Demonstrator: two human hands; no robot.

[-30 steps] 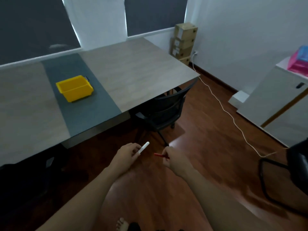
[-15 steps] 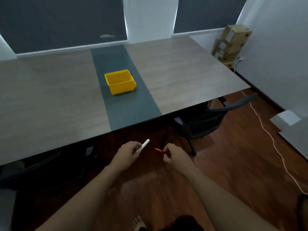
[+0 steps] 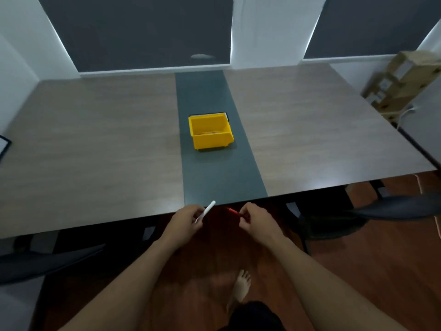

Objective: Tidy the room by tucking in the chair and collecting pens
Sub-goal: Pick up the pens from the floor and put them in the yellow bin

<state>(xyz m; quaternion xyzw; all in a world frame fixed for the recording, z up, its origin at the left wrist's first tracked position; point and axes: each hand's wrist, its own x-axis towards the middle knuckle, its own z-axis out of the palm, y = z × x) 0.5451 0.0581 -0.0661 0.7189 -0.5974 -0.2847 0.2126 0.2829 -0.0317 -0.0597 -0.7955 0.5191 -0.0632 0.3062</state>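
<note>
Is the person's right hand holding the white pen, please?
No, the right hand pinches the red pen, while the left hand holds the white pen.

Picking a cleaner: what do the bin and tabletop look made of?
The bin looks like moulded plastic: uniform bright yellow, smooth, slightly glossy walls. The tabletop looks like matte wood-grain laminate, with streaked grey-brown grain and a soft sheen near its edge; real veneer can't be ruled out.
</note>
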